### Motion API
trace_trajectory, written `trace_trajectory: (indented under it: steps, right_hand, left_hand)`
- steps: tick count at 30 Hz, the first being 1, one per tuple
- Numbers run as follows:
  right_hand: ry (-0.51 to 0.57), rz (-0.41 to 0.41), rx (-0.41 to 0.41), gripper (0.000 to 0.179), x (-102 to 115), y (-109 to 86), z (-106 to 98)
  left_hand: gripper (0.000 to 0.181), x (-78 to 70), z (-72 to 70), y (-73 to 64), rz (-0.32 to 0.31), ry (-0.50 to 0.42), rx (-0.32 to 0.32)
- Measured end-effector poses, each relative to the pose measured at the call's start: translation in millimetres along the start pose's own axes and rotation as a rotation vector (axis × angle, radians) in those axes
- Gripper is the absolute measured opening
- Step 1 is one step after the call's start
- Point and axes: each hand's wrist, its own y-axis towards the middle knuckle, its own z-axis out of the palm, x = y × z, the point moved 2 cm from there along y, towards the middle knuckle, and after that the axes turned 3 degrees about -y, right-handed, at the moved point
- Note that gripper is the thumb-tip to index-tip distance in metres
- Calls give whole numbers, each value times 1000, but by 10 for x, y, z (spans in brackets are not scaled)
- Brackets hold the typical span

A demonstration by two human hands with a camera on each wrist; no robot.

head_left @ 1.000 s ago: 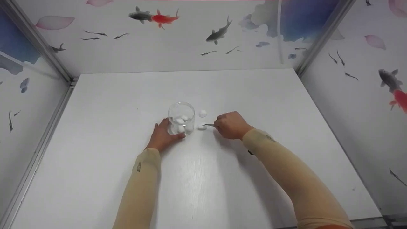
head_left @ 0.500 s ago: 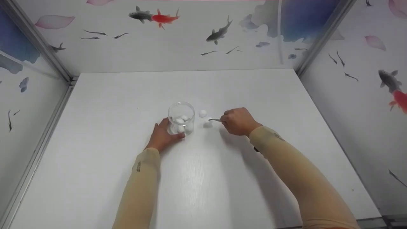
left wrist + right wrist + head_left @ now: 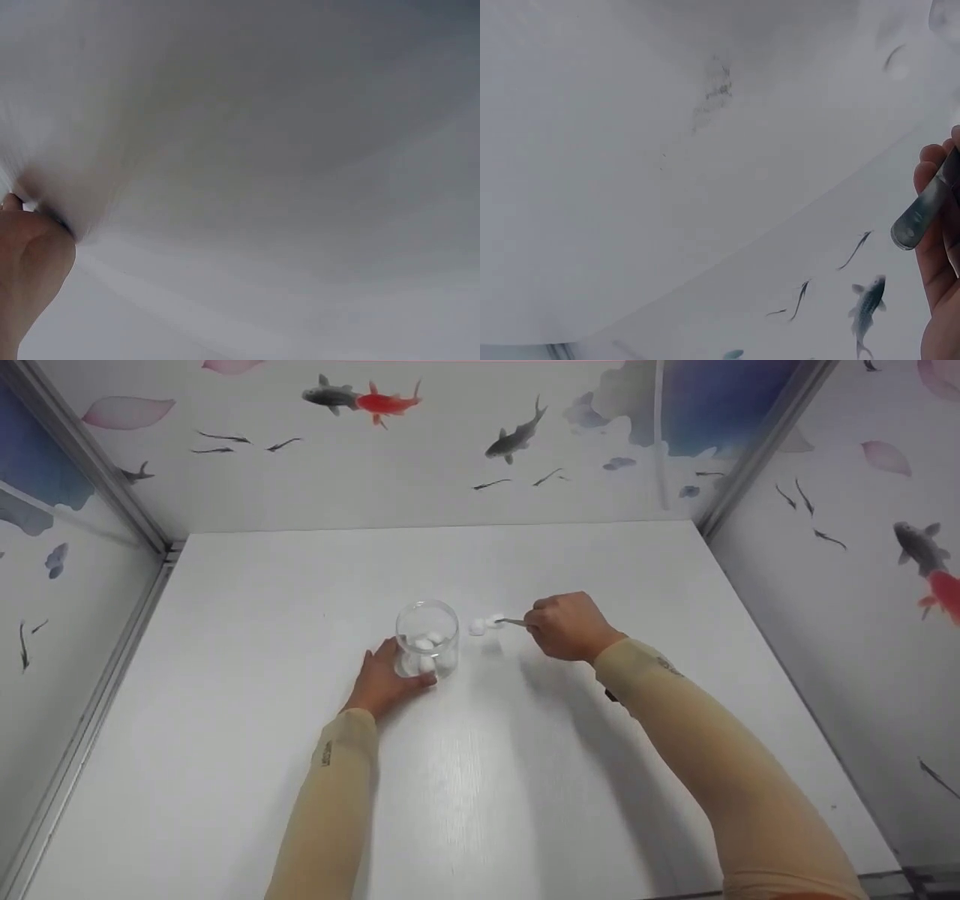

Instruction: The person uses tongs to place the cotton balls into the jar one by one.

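My left hand (image 3: 388,682) grips a clear glass jar (image 3: 451,656) low on its near left side, thumb in front and fingers round the back. Inside the jar lie several white cotton balls (image 3: 426,644). My right hand (image 3: 568,624) holds metal tweezers (image 3: 514,622) with curled fingers, the tips pointing left toward the jar. At those tips is a cotton ball (image 3: 493,619), with a shadow on the table below it. Just left of it another cotton ball (image 3: 476,628) lies beside the jar. The tweezers' rounded end (image 3: 913,225) shows in the right wrist view.
The white table (image 3: 450,810) is enclosed by a back wall (image 3: 435,472) and side walls printed with fish and petals. Metal framing (image 3: 150,607) runs along the left edge. Both forearms wear beige sleeves (image 3: 330,802).
My right hand has moved away from me and slightly right, the tweezers lifting the nearer cotton ball from the table and carrying it up close to the other. My left hand and the jar stay put.
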Motion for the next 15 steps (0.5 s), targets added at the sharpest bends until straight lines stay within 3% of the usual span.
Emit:
trace_trajectory:
  steps: [8, 15]
  right_hand:
    - [-51, -6, -14, 10, 62, 127, -162]
    - [-100, -47, -131, 12, 193, 247, -224]
  left_hand:
    - [106, 18, 2, 12, 5, 9, 2]
    - [105, 56, 14, 26, 21, 16, -4]
